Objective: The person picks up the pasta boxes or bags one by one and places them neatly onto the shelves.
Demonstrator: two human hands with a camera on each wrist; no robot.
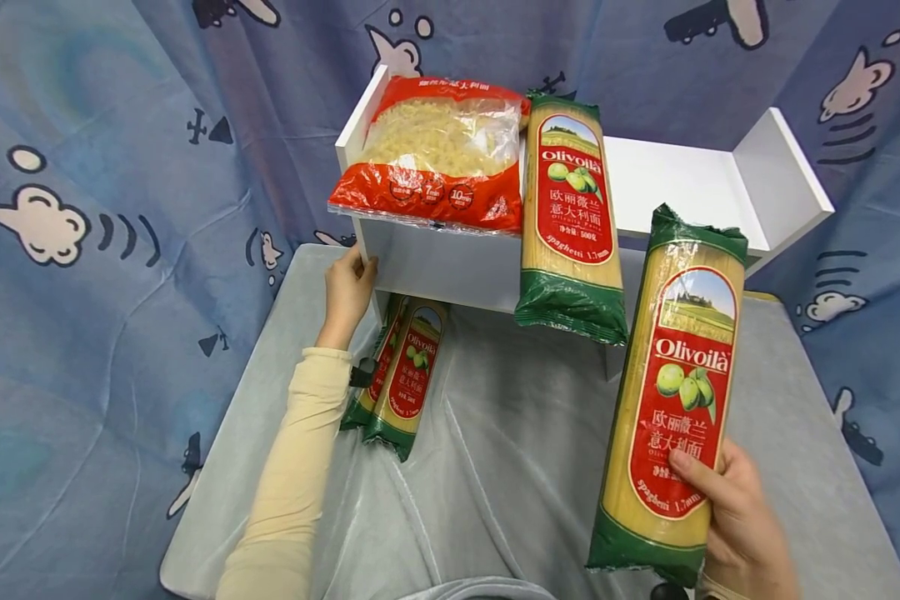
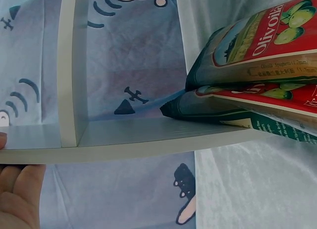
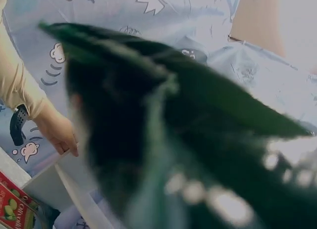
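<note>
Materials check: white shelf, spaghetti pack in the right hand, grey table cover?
White shelf: likely laminated or painted board, smooth satin finish; flat panels, crisp square edges. Core not visible.
Spaghetti pack: probably thin plastic film, glossy; bright highlights, crinkled green ends.
Grey table cover: soft fabric, maybe velvet-like; loose folds, faint sheen.

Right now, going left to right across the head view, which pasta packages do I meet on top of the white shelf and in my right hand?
Red-and-clear plastic bag of pale yellow pasta, long green-ended spaghetti pack with a red label on the white shelf, matching spaghetti pack held in your right hand.
</note>
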